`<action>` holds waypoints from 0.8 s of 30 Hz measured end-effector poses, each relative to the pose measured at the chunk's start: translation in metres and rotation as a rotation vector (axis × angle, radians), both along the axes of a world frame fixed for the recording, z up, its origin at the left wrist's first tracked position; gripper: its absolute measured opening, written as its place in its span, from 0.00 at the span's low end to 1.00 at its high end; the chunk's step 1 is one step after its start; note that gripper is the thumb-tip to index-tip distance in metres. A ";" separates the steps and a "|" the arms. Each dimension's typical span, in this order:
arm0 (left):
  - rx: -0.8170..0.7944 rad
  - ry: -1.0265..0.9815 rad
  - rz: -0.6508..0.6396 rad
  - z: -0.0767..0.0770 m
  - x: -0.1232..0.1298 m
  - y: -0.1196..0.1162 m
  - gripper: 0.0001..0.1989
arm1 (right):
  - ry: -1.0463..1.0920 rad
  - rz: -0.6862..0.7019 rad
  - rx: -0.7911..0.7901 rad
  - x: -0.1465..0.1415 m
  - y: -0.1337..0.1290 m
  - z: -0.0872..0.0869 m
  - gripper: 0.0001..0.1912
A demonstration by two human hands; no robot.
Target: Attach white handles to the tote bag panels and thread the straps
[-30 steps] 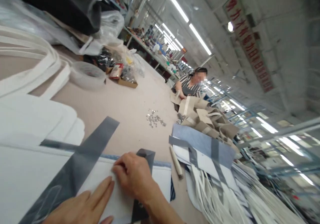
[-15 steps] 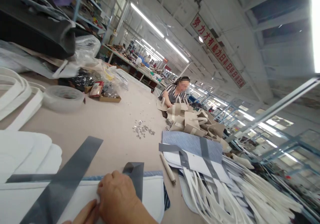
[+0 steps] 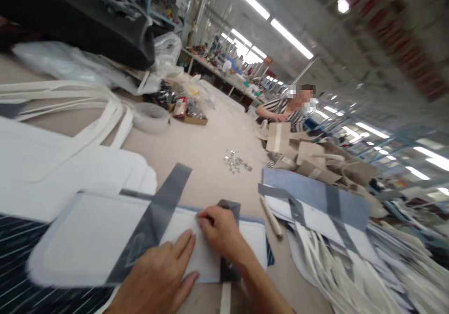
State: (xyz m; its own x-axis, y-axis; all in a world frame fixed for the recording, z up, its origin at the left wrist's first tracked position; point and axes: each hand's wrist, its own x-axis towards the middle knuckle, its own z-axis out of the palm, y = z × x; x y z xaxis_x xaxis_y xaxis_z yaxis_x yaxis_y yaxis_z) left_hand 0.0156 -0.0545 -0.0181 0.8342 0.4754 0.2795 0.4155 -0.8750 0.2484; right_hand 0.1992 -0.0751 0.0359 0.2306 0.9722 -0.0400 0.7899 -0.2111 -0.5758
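A white padded panel (image 3: pixel 87 239) with blue edging lies in front of me, crossed by two dark grey straps (image 3: pixel 164 201). My left hand (image 3: pixel 157 269) rests on the panel, palm down, with its fingers stretched out beside the left strap. Near the panel's far edge, my right hand (image 3: pixel 220 234) is closed in a pinch, thumb and forefinger meeting just left of the right strap. Anything small between those fingertips is too hidden to make out. Under the panel's left end shows dark striped fabric (image 3: pixel 16 253).
Small metal pieces (image 3: pixel 235 162) lie scattered beyond the panel. To the right are a stick-like tool (image 3: pixel 271 218) and stacked blue-white panels (image 3: pixel 315 187) with white straps. A clear tape roll (image 3: pixel 150 117) stands back left. Across the table, a person in stripes (image 3: pixel 280 110) handles beige bags (image 3: pixel 315 157).
The view has swung left, so things sit further right. More of my left hand shows, flat on the panel. My right hand has turned from a fist-like grip into a fingertip pinch.
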 end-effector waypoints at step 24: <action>-0.132 0.156 -0.051 0.033 -0.001 0.003 0.25 | 0.043 0.077 -0.169 0.011 0.018 0.012 0.06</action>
State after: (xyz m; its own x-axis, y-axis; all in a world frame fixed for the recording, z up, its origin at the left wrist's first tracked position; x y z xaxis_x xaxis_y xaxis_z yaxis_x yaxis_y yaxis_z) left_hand 0.0147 -0.0514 0.0152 0.8866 0.4549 0.0837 0.4133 -0.8603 0.2983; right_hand 0.2102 -0.0569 0.0480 0.1501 0.9656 -0.2122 0.7826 -0.2472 -0.5713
